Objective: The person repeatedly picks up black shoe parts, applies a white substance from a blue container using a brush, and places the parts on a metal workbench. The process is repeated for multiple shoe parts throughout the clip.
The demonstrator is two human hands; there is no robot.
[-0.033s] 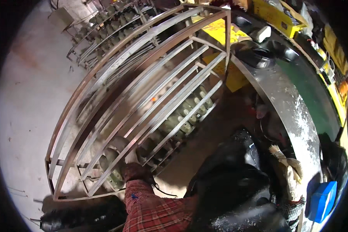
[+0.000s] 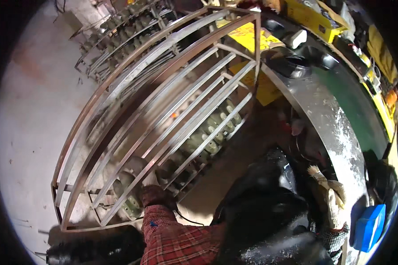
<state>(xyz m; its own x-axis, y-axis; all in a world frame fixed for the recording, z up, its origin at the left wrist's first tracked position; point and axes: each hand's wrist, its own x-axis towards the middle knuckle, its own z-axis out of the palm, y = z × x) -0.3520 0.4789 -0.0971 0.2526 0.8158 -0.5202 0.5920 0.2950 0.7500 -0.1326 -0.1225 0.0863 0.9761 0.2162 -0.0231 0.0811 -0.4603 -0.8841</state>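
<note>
A metal rack (image 2: 256,42) with brown side rails and bare steel bars stands in front of me. On its lower level sit several grey-green foot-shaped forms (image 2: 212,132), which look like shoe lasts. My left hand (image 2: 151,179), below a red plaid sleeve, reaches in among the bars at the rack's near end. It is beside a few of these forms, and its fingers are hidden, so its grip does not show. At the right, beside the bench, my right hand (image 2: 336,205), in a pale work glove, is closed around a brush (image 2: 315,171) with light bristles pointing away from me.
The metal bench (image 2: 316,104) curves along my right, with white smears, black glossy bowl-like pieces (image 2: 292,64) and a blue box (image 2: 369,227). A yellow crate (image 2: 311,20) is at its far end. Another loaded rack (image 2: 119,39) stands far left; a black bundle (image 2: 93,247) lies near left.
The view has shifted very slightly, moving the rack a little to the left in the picture. Both hands keep their places.
</note>
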